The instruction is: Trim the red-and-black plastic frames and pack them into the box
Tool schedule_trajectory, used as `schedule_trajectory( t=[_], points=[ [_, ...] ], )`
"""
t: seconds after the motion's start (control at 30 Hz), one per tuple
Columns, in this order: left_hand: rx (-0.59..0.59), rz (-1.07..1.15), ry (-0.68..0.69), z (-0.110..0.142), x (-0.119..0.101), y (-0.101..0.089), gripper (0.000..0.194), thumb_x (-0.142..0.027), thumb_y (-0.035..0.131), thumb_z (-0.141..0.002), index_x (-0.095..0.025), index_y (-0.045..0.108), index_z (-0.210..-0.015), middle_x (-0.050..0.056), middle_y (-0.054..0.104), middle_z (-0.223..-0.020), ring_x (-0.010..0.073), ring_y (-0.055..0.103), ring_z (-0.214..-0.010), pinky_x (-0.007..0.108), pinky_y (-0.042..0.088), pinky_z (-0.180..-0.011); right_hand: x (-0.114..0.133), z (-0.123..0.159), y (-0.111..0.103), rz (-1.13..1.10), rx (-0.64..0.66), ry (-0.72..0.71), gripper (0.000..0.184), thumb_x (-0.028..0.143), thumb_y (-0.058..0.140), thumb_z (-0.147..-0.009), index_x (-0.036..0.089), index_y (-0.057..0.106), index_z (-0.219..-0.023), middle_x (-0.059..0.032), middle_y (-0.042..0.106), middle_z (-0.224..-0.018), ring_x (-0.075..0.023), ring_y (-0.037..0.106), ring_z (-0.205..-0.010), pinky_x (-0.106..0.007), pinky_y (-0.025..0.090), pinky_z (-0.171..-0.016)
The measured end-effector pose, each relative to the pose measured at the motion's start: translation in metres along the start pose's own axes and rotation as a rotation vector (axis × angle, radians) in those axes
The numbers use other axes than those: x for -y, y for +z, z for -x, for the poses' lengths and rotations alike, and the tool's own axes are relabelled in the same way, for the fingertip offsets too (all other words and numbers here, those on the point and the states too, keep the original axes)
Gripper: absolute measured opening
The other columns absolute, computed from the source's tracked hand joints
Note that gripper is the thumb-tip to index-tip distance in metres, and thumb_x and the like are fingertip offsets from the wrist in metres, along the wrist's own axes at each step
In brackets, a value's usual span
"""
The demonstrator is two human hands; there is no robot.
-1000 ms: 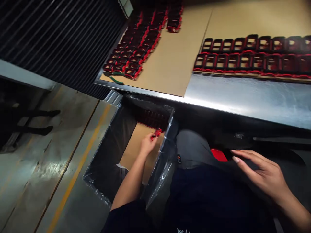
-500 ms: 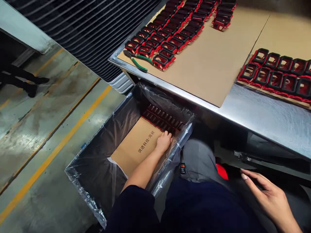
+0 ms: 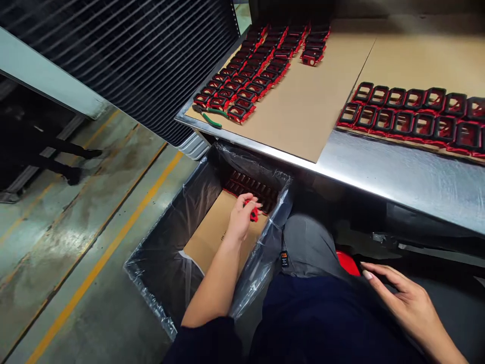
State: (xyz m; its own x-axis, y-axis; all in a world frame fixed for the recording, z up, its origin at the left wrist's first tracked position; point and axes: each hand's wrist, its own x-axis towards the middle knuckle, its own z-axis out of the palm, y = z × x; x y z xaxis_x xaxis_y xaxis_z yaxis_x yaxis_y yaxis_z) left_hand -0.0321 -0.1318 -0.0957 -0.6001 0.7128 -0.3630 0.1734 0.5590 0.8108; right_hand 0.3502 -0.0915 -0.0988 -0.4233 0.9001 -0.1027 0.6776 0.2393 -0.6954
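My left hand (image 3: 239,217) is closed on a small red and black plastic frame (image 3: 254,214), mostly covered by the fingers. It is over a brown cardboard sheet (image 3: 206,225) inside a bin lined with clear plastic (image 3: 151,260). Just beyond the hand, rows of similar dark red frames (image 3: 250,183) lie at the bin's far end. On the right, my right hand (image 3: 407,298) hangs near my lap, thumb and fingers stretched out and apart, holding nothing.
Rows of red and black frames (image 3: 242,81) stand on cardboard on the metal table (image 3: 364,162), with more frames (image 3: 413,114) at right. Green-handled pliers (image 3: 210,117) lie by the table's left corner. A red object (image 3: 347,263) shows beside my knee. Another person's legs (image 3: 56,156) are at far left.
My left hand has risen from the bin's far rows and moved slightly left, now with a red and black frame in it. The right hand keeps its pose; the view has shifted.
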Motion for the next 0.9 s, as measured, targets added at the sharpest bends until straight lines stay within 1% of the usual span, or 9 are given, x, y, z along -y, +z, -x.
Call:
schedule_trajectory(
  t=[0.07,0.13,0.2,0.27,0.37,0.5,0.63,0.77,0.9],
  points=[
    [0.080,0.170,0.071,0.032,-0.030,0.016,0.040,-0.054,0.044,-0.099,-0.022,0.052,-0.120,0.008,0.068,-0.118,0.0145,0.073,-0.086,0.030,0.060,-0.076,0.027,0.000,0.006,-0.159,0.081,-0.069,0.026,0.046,0.067,-0.087,0.030,0.077,-0.105,-0.0051,0.079,-0.095,-0.0263,0.077,-0.082,-0.033,0.065,-0.071],
    [0.283,0.557,0.080,0.064,-0.053,0.051,0.050,-0.063,0.067,-0.083,-0.020,0.059,-0.109,0.008,0.071,-0.109,0.0152,0.071,-0.074,0.029,0.058,-0.066,0.056,0.002,0.012,-0.286,0.090,-0.119,0.032,0.039,0.072,-0.085,0.031,0.069,-0.116,-0.0037,0.078,-0.087,-0.0246,0.075,-0.073,-0.034,0.064,-0.071],
    [0.417,0.680,-0.006,0.093,-0.067,0.092,0.051,-0.063,0.074,-0.076,-0.018,0.064,-0.099,0.005,0.073,-0.093,0.0129,0.066,-0.063,0.025,0.053,-0.057,0.076,0.002,0.015,-0.344,0.012,-0.144,0.036,0.037,0.078,-0.081,0.027,0.065,-0.113,-0.0028,0.074,-0.080,-0.0217,0.071,-0.067,-0.033,0.061,-0.069],
    [0.499,0.690,-0.101,0.115,-0.072,0.126,0.050,-0.066,0.068,-0.081,-0.018,0.067,-0.096,0.003,0.072,-0.083,0.0127,0.063,-0.060,0.025,0.051,-0.056,0.080,0.002,0.013,-0.355,-0.081,-0.099,0.029,0.039,0.078,-0.080,0.023,0.064,-0.101,-0.0005,0.068,-0.072,-0.0172,0.064,-0.059,-0.029,0.056,-0.061],
    [0.655,0.710,-0.222,0.129,-0.071,0.152,0.049,-0.063,0.058,-0.087,-0.018,0.068,-0.100,0.005,0.073,-0.087,0.0176,0.069,-0.072,0.031,0.056,-0.069,0.066,0.011,0.002,-0.396,-0.059,0.038,0.029,0.041,0.078,-0.080,0.020,0.063,-0.093,0.0033,0.062,-0.066,-0.0114,0.057,-0.054,-0.024,0.048,-0.057],
    [0.919,0.753,-0.300,0.126,-0.067,0.154,0.043,-0.047,0.063,-0.081,-0.017,0.067,-0.111,0.009,0.075,-0.100,0.0264,0.072,-0.096,0.041,0.055,-0.091,0.053,0.035,-0.004,-0.537,-0.081,0.155,0.034,0.036,0.082,-0.076,0.018,0.066,-0.101,0.0095,0.053,-0.057,-0.0080,0.050,-0.051,-0.023,0.047,-0.062],
    [1.161,0.718,-0.281,0.122,-0.060,0.142,0.058,-0.031,0.060,-0.076,-0.023,0.057,-0.133,0.007,0.074,-0.109,0.0289,0.071,-0.104,0.049,0.050,-0.101,0.054,0.050,-0.002,-0.605,-0.160,0.125,0.031,0.028,0.080,-0.077,0.018,0.067,-0.103,0.0104,0.050,-0.056,-0.0081,0.051,-0.052,-0.022,0.046,-0.063],
    [1.354,0.636,-0.163,0.118,-0.050,0.132,0.085,-0.014,0.061,-0.066,-0.033,0.044,-0.147,0.007,0.063,-0.137,0.0289,0.065,-0.118,0.049,0.047,-0.106,0.053,0.053,-0.006,-0.621,-0.134,0.067,0.024,0.024,0.078,-0.079,0.017,0.070,-0.100,0.0096,0.049,-0.056,-0.0069,0.048,-0.050,-0.019,0.039,-0.053],
    [1.412,0.520,-0.005,0.116,-0.049,0.123,0.089,-0.019,0.069,-0.076,-0.038,0.032,-0.154,0.011,0.046,-0.156,0.0287,0.064,-0.121,0.045,0.050,-0.104,0.051,0.052,-0.009,-0.607,-0.093,-0.007,0.013,0.024,0.078,-0.079,0.017,0.070,-0.086,0.0083,0.049,-0.055,-0.0069,0.044,-0.049,-0.019,0.036,-0.051]
  ],
)
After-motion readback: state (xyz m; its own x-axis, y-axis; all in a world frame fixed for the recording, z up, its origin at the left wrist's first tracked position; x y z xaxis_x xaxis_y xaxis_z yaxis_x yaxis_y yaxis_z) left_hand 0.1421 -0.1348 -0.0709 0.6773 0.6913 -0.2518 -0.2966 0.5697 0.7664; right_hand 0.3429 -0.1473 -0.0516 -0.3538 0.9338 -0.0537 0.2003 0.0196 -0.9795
